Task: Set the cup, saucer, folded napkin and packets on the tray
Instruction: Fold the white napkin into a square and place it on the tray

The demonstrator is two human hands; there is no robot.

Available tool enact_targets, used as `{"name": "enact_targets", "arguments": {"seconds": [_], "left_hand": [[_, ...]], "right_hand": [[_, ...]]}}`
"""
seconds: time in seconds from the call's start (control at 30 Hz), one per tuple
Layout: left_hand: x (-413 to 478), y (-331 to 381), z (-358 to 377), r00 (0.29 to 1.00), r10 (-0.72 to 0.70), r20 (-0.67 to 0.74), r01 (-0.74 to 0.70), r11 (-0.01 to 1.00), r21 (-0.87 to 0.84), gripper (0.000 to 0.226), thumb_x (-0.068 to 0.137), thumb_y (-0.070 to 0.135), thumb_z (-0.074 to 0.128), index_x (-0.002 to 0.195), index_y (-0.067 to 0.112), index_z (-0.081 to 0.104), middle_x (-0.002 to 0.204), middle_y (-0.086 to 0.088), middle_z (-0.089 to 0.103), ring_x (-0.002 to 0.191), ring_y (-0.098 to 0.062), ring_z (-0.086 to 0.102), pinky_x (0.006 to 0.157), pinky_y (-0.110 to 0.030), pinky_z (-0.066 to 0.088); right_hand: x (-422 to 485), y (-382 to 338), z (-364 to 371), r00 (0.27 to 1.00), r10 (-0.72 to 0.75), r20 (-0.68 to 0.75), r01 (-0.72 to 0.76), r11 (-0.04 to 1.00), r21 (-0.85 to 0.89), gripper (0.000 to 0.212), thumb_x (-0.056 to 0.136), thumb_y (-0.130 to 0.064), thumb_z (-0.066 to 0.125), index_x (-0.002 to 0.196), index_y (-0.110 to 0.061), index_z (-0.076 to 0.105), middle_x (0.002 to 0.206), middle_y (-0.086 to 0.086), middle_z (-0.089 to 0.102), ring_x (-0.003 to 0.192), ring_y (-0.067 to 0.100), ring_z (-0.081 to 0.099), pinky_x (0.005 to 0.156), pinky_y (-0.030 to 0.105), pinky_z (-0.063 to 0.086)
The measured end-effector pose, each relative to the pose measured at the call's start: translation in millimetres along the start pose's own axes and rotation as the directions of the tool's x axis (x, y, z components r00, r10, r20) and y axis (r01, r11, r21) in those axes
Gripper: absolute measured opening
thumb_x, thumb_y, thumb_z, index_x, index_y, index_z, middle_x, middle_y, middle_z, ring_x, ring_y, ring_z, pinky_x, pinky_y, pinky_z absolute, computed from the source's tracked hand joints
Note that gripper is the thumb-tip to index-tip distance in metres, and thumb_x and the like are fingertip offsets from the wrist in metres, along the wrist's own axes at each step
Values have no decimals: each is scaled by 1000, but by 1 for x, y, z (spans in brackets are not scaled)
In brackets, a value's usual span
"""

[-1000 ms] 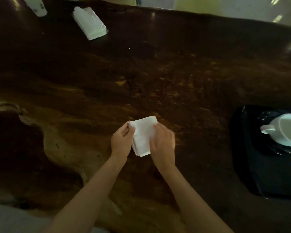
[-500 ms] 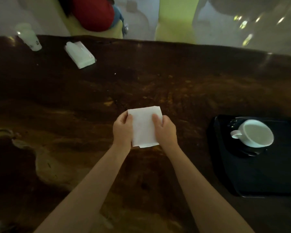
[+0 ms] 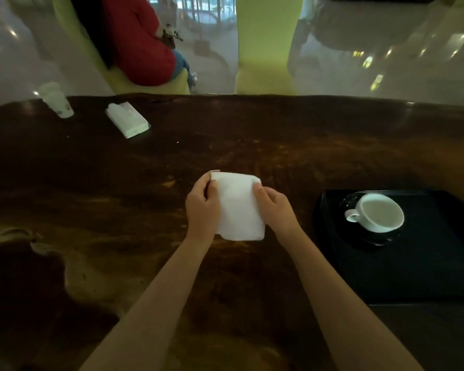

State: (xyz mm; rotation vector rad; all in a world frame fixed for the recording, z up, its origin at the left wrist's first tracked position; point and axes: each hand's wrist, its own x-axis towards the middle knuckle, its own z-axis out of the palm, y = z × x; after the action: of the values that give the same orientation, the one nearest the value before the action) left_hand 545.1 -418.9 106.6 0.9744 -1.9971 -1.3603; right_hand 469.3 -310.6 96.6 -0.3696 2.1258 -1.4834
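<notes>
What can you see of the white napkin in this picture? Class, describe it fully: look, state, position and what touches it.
The napkin is plain white, soft and paper-like, folded into a rough rectangle with its long side running away from the person. Its far edge looks rounded, like a fold. It sits over the dark wooden table, left of the black tray and not on it. The left hand grips its left edge, the right hand its right edge. Whether it rests on the table or is lifted cannot be told.

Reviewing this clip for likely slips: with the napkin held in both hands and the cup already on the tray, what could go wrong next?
1. The napkin is pinched only at its sides by the left hand and right hand; it may unfold when carried.
2. The cup and saucer fill the near-left corner of the tray; a passing hand could knock the cup.
</notes>
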Motion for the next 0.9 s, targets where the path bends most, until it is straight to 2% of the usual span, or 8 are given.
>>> {"name": "enact_targets", "arguments": {"seconds": [0.17, 0.3, 0.43, 0.5, 0.57, 0.63, 0.73, 0.9], "left_hand": [[-11, 4, -10, 991, 113, 65, -118, 990, 75, 32, 96, 19, 41, 125, 20, 56, 111, 11, 57, 101, -4, 53, 84, -12, 43], [-20, -4, -20, 966, -185, 183, 234, 925, -299, 29, 94, 33, 48, 119, 25, 59, 118, 1, 64, 100, -18, 64, 83, -39, 56], [-48, -25, -10, 848, -411, 335, 500, 830, -248, 28, 88, 20, 59, 116, 19, 59, 116, -1, 63, 103, -15, 62, 86, -32, 55], [-62, -34, -2, 766, -492, 414, 642, 622, -448, 14, 92, 13, 50, 104, 12, 59, 99, 1, 62, 82, -6, 67, 70, -17, 56], [-71, -42, 4, 709, -524, 473, 680, 329, -655, 20, 96, 8, 39, 93, 6, 59, 91, -8, 65, 68, -10, 71, 61, -22, 57], [-82, -47, 3, 655, -545, 524, 663, 80, -745, 21, 95, 9, 42, 96, 5, 62, 90, -12, 73, 79, -19, 73, 68, -31, 57], [-101, -60, 12, 652, -568, 503, 635, 46, -771, 21, 96, 10, 43, 103, 5, 62, 89, -11, 76, 87, -21, 72, 76, -34, 54], [-102, -62, 10, 667, -594, 449, 642, 155, -751, 28, 97, 23, 41, 112, 11, 62, 105, -13, 71, 100, -29, 67, 83, -43, 53]], "right_hand": [[-10, -13, -1, 980, -141, -142, 132, 989, -72, 24, 92, -40, 50, 95, -17, 55, 80, -4, 60, 72, 10, 61, 62, 24, 51], [-21, -7, -4, 977, -104, -187, 134, 979, 155, 13, 91, -39, 51, 90, -27, 54, 88, -4, 63, 80, 12, 64, 65, 25, 55], [-28, 5, -6, 980, -56, -190, 108, 955, 275, 9, 90, -40, 53, 92, -31, 54, 93, -7, 65, 83, 10, 65, 65, 22, 53], [-31, 15, -2, 980, -52, -193, 99, 965, 242, 6, 89, -39, 55, 93, -33, 54, 93, -9, 63, 82, 9, 64, 62, 20, 50], [-32, 29, 0, 976, -28, -216, 76, 973, 216, 6, 88, -37, 58, 93, -36, 54, 95, -10, 61, 84, 11, 63, 64, 22, 52], [-35, 41, -1, 970, 7, -241, 47, 975, 218, 14, 87, -36, 60, 99, -30, 57, 98, -9, 61, 87, 12, 62, 66, 24, 53], [-37, 64, -4, 972, 87, -219, -39, 976, 214, 18, 87, -30, 59, 104, -22, 57, 98, -7, 59, 89, 12, 59, 64, 20, 46], [-36, 73, -14, 997, 66, -40, -66, 998, -7, 35, 91, -22, 51, 124, -32, 51, 98, -6, 59, 86, 8, 56, 66, 17, 44]]}}
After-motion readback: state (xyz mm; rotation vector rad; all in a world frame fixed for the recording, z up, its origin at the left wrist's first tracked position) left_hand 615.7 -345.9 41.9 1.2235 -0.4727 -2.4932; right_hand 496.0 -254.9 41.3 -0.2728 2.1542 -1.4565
